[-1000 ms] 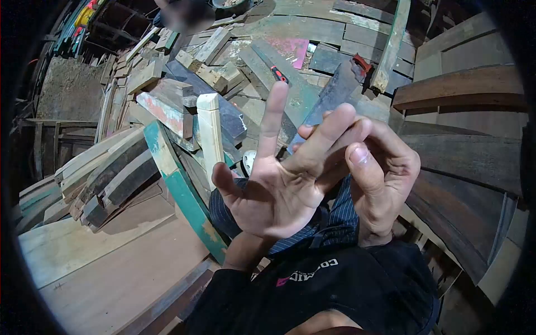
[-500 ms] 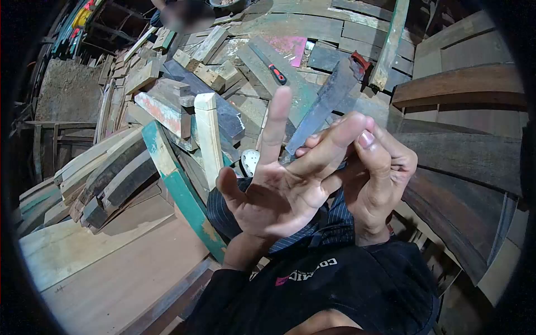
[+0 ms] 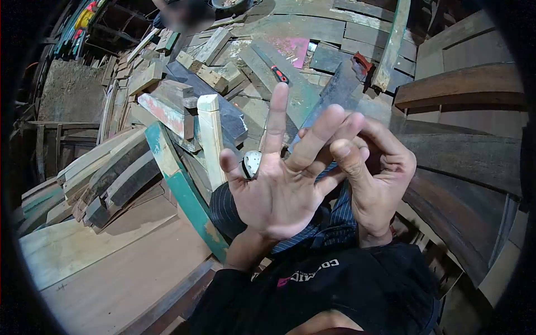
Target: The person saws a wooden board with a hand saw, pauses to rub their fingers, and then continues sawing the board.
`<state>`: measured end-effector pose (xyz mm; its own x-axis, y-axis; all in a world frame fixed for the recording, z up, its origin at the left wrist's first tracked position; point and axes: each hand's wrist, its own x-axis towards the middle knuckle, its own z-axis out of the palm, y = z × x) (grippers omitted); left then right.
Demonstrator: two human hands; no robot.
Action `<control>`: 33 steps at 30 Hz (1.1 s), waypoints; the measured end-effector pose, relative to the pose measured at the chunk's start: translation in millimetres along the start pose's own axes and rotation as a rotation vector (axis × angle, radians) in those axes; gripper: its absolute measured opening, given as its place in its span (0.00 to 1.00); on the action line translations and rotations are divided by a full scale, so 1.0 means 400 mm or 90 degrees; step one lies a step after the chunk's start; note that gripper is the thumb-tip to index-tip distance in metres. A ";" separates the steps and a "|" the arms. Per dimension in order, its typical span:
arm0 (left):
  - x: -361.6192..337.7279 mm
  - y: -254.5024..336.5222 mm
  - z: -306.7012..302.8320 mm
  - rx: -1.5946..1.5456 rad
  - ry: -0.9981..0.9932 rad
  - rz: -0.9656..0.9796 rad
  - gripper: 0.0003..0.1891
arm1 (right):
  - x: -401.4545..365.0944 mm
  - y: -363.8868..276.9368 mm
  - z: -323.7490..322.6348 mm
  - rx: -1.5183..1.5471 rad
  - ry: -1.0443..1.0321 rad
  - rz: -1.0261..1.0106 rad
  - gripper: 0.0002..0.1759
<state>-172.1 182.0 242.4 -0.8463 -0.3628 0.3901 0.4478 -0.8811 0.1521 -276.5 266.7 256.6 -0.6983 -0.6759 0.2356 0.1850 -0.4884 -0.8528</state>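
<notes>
My left hand [image 3: 271,192] is raised palm up in front of my lap, thumb and forefinger spread, the other fingers stretched toward the right. Beside it, my right hand [image 3: 385,173] is closed, its thumb and fingers pinching a finger of my left hand. No tool shows in either hand. Behind the fingers lies a handsaw [image 3: 335,92] with a red handle, its lower blade partly hidden. Farther off, a hand tool with a red and black handle [image 3: 279,74] rests on a board. A white round object [image 3: 252,163] sits just behind my left thumb.
Wood offcuts [image 3: 215,78] are piled ahead. A green-painted plank [image 3: 187,192] and a pale squared post [image 3: 210,139] stand at my left. Curved timbers [image 3: 458,86] line the right side. At the far top, another person [image 3: 187,14] is partly visible near a basin [image 3: 229,6].
My left palm has turned more toward me and its fingers have spread slightly. My right thumb has shifted left and down along the left hand's fingers.
</notes>
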 end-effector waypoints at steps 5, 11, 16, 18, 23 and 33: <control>0.003 0.006 -0.005 0.028 -0.023 -0.014 0.39 | 0.003 -0.002 -0.002 -0.029 -0.011 -0.020 0.18; 0.000 0.008 -0.019 0.062 -0.062 -0.011 0.40 | 0.001 -0.004 -0.005 -0.074 0.001 -0.006 0.17; 0.000 0.008 -0.028 0.124 -0.076 0.002 0.42 | 0.004 0.003 -0.007 -0.061 0.005 -0.018 0.18; -0.001 0.004 -0.026 0.134 -0.070 0.009 0.43 | 0.002 0.006 -0.010 -0.055 0.005 0.001 0.17; -0.005 -0.003 -0.017 0.163 -0.030 0.028 0.45 | 0.001 0.009 -0.003 -0.004 0.010 0.014 0.16; -0.009 0.008 -0.016 0.210 -0.027 0.026 0.47 | 0.010 0.003 -0.009 0.011 -0.058 0.051 0.17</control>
<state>-169.3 178.8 235.8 -0.8164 -0.3764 0.4380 0.5559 -0.7177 0.4193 -281.6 265.6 254.8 -0.6146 -0.7606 0.2091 0.2507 -0.4396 -0.8625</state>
